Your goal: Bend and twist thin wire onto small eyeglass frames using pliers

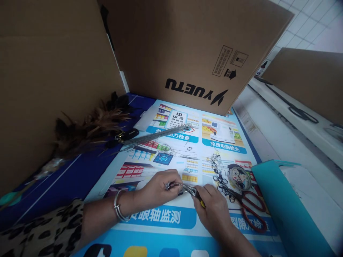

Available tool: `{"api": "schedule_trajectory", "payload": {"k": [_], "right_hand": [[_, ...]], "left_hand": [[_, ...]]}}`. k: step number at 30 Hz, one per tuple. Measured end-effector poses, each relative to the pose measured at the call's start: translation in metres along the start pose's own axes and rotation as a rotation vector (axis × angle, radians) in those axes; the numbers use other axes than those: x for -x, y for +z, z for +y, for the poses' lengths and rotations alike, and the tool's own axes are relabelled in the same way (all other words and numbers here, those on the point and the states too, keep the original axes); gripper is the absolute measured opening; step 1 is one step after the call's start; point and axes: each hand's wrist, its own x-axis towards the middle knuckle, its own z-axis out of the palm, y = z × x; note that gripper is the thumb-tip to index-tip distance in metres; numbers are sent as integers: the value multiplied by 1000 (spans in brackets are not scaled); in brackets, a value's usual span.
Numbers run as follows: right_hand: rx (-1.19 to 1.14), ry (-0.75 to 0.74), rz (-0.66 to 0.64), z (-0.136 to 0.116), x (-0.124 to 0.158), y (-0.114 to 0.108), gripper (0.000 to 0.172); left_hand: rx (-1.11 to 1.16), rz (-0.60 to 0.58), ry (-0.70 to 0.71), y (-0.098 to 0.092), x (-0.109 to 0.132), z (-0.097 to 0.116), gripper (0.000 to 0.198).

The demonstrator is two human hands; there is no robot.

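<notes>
My left hand [162, 187] is closed, pinching a small thin dark reddish piece [175, 185] that looks wire-wrapped; its exact kind is too small to tell. My right hand [215, 207] is wrapped round a pair of pliers [198, 197] with black and yellow handles. The pliers' jaws point left and meet the piece at my left fingertips. Just beyond my right hand lie several small dark rings [221, 182] and a round clear container [240, 177]. Red-handled scissors [253, 210] rest to the right of that hand.
A bundle of thin wires [160, 135] lies across the printed sheet [182, 242]. Brown feathers [93, 125] and a black key fob [130, 134] are at left. Cardboard boxes [187, 43] stand behind and at left. A teal box [284, 200] is at right.
</notes>
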Motion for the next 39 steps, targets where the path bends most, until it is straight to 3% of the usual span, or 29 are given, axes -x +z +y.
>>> {"api": "schedule_trajectory", "payload": {"k": [39], "right_hand": [[66, -87, 109, 2, 0, 9, 23]], "left_hand": [[4, -13, 7, 2, 3, -4, 10]]}}
